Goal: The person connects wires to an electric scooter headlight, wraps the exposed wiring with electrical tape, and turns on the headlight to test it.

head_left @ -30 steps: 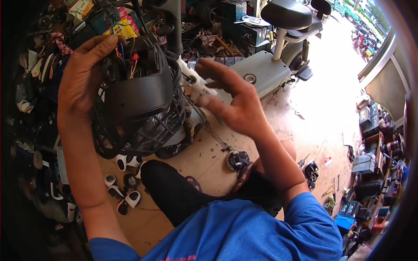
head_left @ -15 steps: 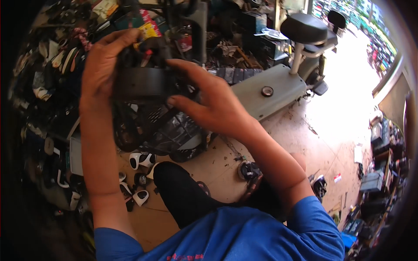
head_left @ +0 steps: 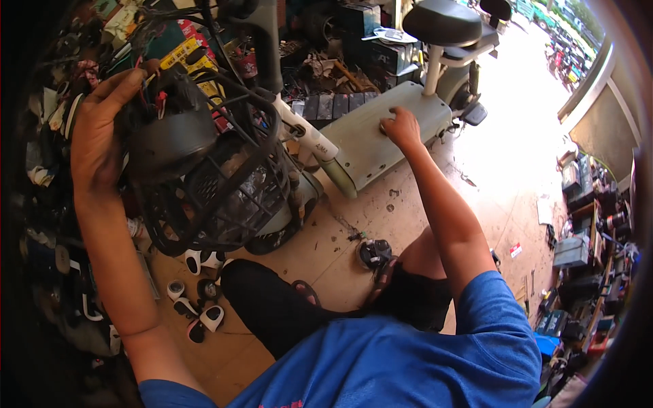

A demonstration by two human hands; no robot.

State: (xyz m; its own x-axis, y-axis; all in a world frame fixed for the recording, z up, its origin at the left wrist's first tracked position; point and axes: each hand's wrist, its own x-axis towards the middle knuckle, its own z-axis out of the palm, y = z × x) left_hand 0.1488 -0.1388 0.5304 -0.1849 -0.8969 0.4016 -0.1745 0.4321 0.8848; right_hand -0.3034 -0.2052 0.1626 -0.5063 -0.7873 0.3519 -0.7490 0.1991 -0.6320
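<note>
My left hand (head_left: 102,129) grips a black plastic housing (head_left: 170,146) with coloured wires, held above the black wire basket (head_left: 235,200) at the scooter's front. My right hand (head_left: 401,129) is at the pale scooter deck (head_left: 371,160), fingers curled around something dark and small that they mostly hide. The white front tube (head_left: 309,136) runs between basket and deck.
A black seat (head_left: 442,20) stands above the deck. Dense clutter (head_left: 54,204) fills the left. White-and-black plastic parts (head_left: 207,319) and a dark round part (head_left: 374,255) lie on the floor (head_left: 326,231). Batteries and tools (head_left: 571,251) line the right wall, beside a bright doorway.
My right hand has left the black housing and moved right to the deck, over where a small ring-shaped roll lay. My left hand and the housing have shifted slightly left in view.
</note>
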